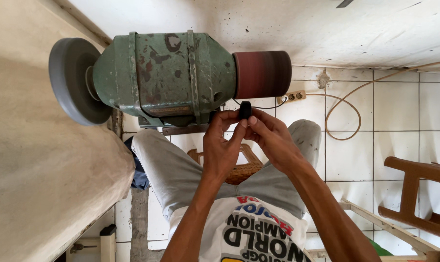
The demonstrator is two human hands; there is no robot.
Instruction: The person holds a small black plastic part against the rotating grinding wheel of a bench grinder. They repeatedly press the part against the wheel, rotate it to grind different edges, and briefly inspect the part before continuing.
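Observation:
Both my hands meet in front of a green bench grinder. My left hand and my right hand pinch a small black object between their fingertips, just below the grinder's dark red sanding drum. A grey wheel sits on the grinder's other end. I sit on a woven stool, knees apart in grey trousers.
A pale wall or slab fills the left side. White floor tiles carry a power strip and a looping beige cable. A brown wooden chair stands at the right, a light wooden frame beside it.

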